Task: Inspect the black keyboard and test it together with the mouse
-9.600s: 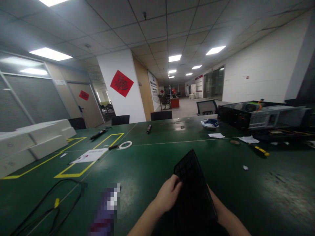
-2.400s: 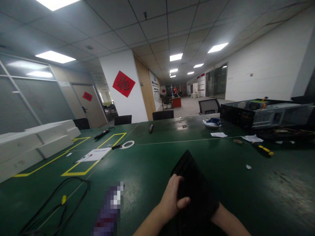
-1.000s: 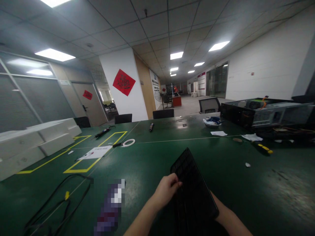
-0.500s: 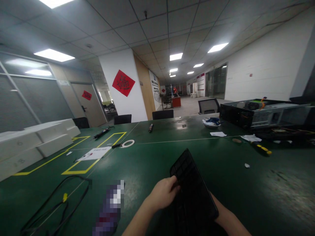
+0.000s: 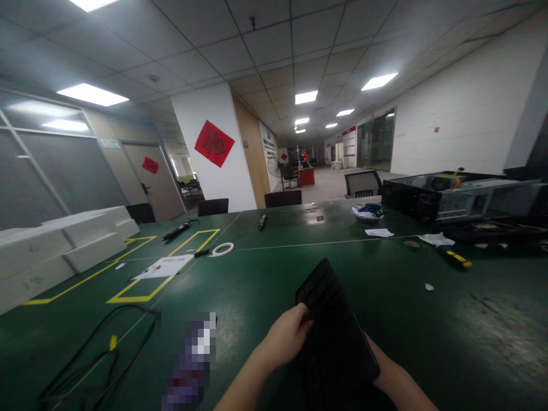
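A black keyboard (image 5: 338, 325) is tilted up in front of me above the green table, its far end pointing up and a grid of dark keys faintly showing. At its left side is my left hand (image 5: 291, 331), with fingers curled together against the keys near the edge. My right hand grips it from behind on the right; only the wrist and forearm (image 5: 396, 374) show, and those fingers are hidden by the keyboard. The lower end of the keyboard is too dark to make out.
A looped black cable (image 5: 107, 354) and a pixelated purple item (image 5: 188, 365) lie left on the green table (image 5: 257, 285). White foam blocks (image 5: 55, 251) line the far left. An opened computer case (image 5: 454, 200) and a yellow-black screwdriver (image 5: 456, 258) lie right. White tape (image 5: 223, 249) is further back.
My left hand's fingers have shifted slightly up along the keyboard's edge. The keyboard and right arm stay almost still.
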Tool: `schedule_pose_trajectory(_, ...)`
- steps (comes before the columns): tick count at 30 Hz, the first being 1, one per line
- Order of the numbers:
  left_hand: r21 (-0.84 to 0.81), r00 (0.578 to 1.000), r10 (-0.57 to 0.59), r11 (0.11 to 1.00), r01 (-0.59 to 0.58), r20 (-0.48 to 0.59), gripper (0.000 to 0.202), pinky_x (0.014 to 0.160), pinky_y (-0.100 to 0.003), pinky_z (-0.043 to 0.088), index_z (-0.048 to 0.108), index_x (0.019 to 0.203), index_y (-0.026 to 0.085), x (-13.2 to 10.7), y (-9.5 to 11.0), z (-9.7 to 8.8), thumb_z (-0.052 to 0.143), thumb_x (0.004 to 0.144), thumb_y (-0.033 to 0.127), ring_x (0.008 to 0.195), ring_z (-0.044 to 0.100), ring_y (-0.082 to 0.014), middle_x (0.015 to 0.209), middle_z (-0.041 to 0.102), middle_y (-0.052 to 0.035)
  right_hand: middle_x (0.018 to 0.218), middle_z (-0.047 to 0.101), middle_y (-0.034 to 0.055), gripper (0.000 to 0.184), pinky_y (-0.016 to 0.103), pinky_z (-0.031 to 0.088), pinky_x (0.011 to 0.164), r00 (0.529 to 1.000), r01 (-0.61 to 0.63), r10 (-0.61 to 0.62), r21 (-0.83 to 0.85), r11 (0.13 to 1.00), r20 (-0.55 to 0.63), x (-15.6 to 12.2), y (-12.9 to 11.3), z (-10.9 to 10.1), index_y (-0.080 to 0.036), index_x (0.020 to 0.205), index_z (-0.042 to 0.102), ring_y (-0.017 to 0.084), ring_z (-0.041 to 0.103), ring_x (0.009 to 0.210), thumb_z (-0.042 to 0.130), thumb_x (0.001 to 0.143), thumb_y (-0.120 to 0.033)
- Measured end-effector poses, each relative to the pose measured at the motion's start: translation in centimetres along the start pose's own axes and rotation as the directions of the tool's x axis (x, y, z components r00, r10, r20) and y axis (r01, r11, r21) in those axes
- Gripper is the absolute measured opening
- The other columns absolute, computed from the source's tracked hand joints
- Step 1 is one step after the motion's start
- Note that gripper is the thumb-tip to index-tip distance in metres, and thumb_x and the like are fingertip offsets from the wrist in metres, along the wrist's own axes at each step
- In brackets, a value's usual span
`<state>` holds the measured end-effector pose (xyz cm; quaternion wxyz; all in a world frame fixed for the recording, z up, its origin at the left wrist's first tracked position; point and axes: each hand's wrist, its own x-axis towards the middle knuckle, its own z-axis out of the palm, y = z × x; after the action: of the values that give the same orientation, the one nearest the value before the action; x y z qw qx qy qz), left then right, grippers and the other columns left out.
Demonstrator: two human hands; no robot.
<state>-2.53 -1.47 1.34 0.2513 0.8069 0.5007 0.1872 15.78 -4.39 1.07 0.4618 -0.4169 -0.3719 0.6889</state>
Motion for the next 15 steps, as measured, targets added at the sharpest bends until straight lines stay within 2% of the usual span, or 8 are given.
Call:
schedule_pose_trajectory(3, -0.087, 1.000, 0.018, 0.996, -0.016, 0.024, 0.011, 0.068, -0.025, 0.038, 0.053, 0.087, 0.018, -0.1, 0.0, -0.2, 0.046, 0.080, 0.023, 0.079, 0.053, -0.0161, 0.086, 0.059, -0.0032, 0.074, 0.065, 0.0040, 0.044, 0.044, 0.042, 0.087, 1.000, 0.002, -0.002, -0.005, 1.000, 0.008, 0.1, 0.0, 0.0, -0.019, 0.068, 0.063, 0.026, 0.058, 0.088, 0.071, 0.045, -0.056)
schedule_pose_trajectory(7, -0.090, 0.999, 0.043, 0.995, -0.043, 0.004, 0.015, 0.070, -0.024, 0.038, 0.055, 0.083, 0.018, -0.1, 0.1, -0.4, 0.041, 0.079, 0.014, 0.079, 0.052, -0.0149, 0.082, 0.058, -0.0024, 0.075, 0.065, 0.0039, 0.040, 0.043, 0.043, 0.085, 1.000, -0.013, 0.013, -0.040, 0.999, 0.008, -0.3, -0.2, 0.1, -0.020, 0.068, 0.063, 0.026, 0.057, 0.088, 0.071, 0.047, -0.052)
schedule_pose_trajectory(11, -0.082, 0.993, 0.114, 0.990, -0.115, -0.018, 0.026, 0.073, -0.023, 0.038, 0.056, 0.081, 0.018, -0.2, 0.1, -0.7, 0.043, 0.067, 0.002, 0.081, 0.051, -0.0141, 0.085, 0.057, -0.0018, 0.076, 0.064, 0.0034, 0.036, 0.042, 0.042, 0.086, 1.000, 0.023, -0.023, -0.111, 0.994, 0.004, -1.0, -1.1, 0.5, -0.020, 0.069, 0.064, 0.025, 0.057, 0.086, 0.074, 0.046, -0.046)
schedule_pose_trajectory(15, -0.168, 0.995, 0.081, 0.982, -0.089, -0.051, 0.024, 0.073, -0.024, 0.039, 0.057, 0.081, 0.019, -0.1, -0.1, -0.5, 0.047, 0.065, 0.004, 0.082, 0.051, -0.0144, 0.086, 0.057, -0.0018, 0.073, 0.064, 0.0025, 0.038, 0.043, 0.044, 0.082, 0.999, 0.034, -0.033, -0.123, 0.992, 0.010, -1.1, -1.4, 0.7, -0.020, 0.070, 0.064, 0.023, 0.057, 0.078, 0.073, 0.046, -0.049)
